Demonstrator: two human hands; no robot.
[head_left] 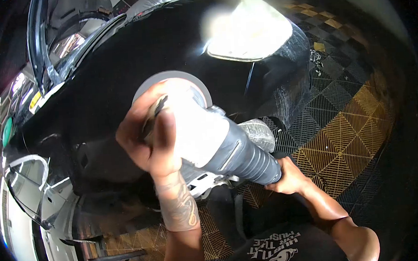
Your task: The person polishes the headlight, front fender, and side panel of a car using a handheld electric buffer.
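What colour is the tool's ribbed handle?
The ribbed handle is dark bluish grey, best seen in the head view.

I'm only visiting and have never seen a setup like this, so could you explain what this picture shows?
There's no robot here: these are a person's bare hands, seen by a camera worn on that person's head, looking forward and down. Both hold one large power tool. The left hand has its grip at the front end, partly washed out by glare; the right hand is wrapped around the rear of the handle. The tool's round disc faces a glossy dark car panel; I can't tell whether they touch. Beyond it is a bright white area, possibly a headlight. Below is a patterned tile floor.
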